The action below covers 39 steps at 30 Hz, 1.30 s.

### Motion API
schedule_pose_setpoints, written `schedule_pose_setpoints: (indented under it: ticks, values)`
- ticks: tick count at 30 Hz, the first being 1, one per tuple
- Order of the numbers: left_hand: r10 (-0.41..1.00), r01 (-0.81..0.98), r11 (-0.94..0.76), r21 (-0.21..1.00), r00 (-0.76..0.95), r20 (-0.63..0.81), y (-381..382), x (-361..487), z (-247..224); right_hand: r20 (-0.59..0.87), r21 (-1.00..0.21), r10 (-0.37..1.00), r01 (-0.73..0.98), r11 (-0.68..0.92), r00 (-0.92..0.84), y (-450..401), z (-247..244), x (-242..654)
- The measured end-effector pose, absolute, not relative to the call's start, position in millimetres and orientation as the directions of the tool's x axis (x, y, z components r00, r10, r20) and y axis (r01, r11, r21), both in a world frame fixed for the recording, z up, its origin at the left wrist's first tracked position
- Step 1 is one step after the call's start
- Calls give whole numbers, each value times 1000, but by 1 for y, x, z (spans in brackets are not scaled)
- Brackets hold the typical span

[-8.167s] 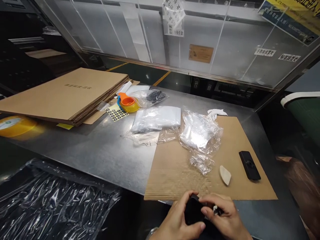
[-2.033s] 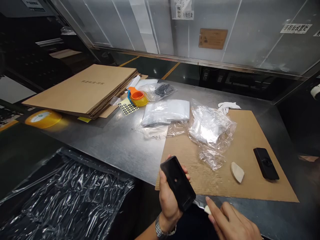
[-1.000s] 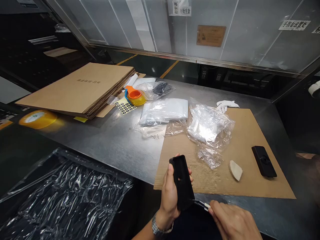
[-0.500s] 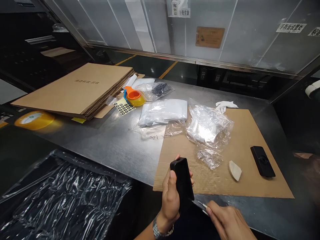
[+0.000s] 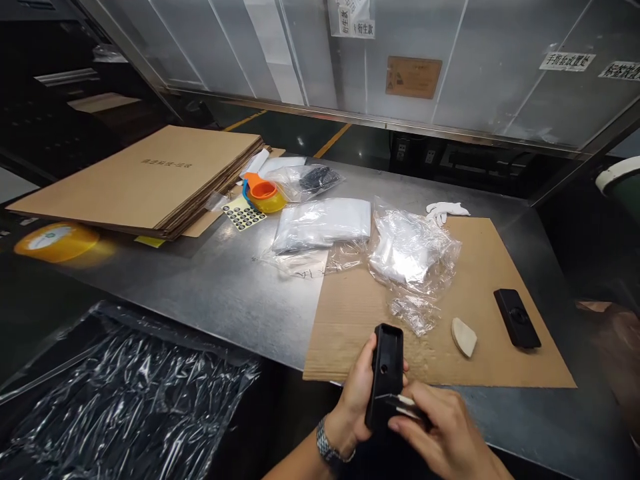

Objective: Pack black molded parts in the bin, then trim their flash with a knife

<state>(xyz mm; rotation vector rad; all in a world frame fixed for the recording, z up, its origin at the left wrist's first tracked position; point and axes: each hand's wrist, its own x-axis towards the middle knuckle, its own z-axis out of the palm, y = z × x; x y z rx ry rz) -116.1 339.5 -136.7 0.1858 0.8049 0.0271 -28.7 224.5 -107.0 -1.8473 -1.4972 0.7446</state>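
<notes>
My left hand (image 5: 357,390), with a metal watch at the wrist, grips a black rectangular plastic housing (image 5: 389,353) from the side. The housing's hollow inner side with a small round hole faces me. In my closed right hand (image 5: 445,423) is a small knife (image 5: 400,402) with a thin metal blade and a light-edged handle. Its tip lies at the lower part of the housing; whether it touches cannot be made out. A similar black part (image 5: 517,319) with a round recess lies on the cardboard sheet (image 5: 350,320), right of a beige wedge-shaped pad (image 5: 464,337).
Crumpled clear plastic bags (image 5: 413,247) and a bagged white stack (image 5: 324,223) lie mid-table. Behind are a white glove (image 5: 447,211) and an orange tape dispenser (image 5: 263,191). Flat cardboard (image 5: 145,180) is stacked left. Black plastic sheeting (image 5: 130,393) hangs at lower left.
The housing has turned so its hollow inside shows, and has shifted right and slightly down with my left hand. My right hand has brought the knife to the housing's lower part.
</notes>
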Motion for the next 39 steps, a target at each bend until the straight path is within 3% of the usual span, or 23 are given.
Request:
schedule_pose_setpoints:
  ticks: [4, 7, 10, 14, 16, 20, 26, 31, 36, 39]
  values:
    - [125, 45, 976, 214, 690, -713, 332, -115, -135, 90, -623, 982, 778, -74, 165, 231, -110, -38]
    - [151, 47, 968, 247, 674, -723, 330, -117, -134, 104, -565, 978, 820, -89, 178, 231, -114, -40]
    - [192, 61, 951, 304, 653, -732, 327, -120, -134, 78, -561, 977, 819, -122, 199, 230, -116, -40]
    - [351, -6, 895, 445, 625, -697, 321, -122, -135, 4, -575, 960, 786, -226, 279, 229, -119, -32]
    - [334, 60, 883, 465, 615, -714, 317, -123, -135, -42, -573, 943, 765, -295, 331, 230, -120, -24]
    - [193, 265, 858, 441, 628, -754, 313, -124, -132, -117, -668, 902, 639, -381, 416, 235, -119, -4]
    - [153, 294, 823, 486, 710, -687, 312, -130, -131, -87, -867, 960, 455, -204, 266, 242, -111, 12]
    - [139, 293, 821, 490, 730, -669, 311, -130, -133, -145, -907, 953, 350, -235, 265, 247, -115, 13]
    - [93, 284, 884, 371, 671, -736, 320, -129, -132, -214, -929, 850, 167, -329, 482, 241, -126, 10]
    - [196, 143, 924, 356, 622, -758, 327, -128, -134, -287, -898, 824, 162, -409, 489, 228, -134, -3]
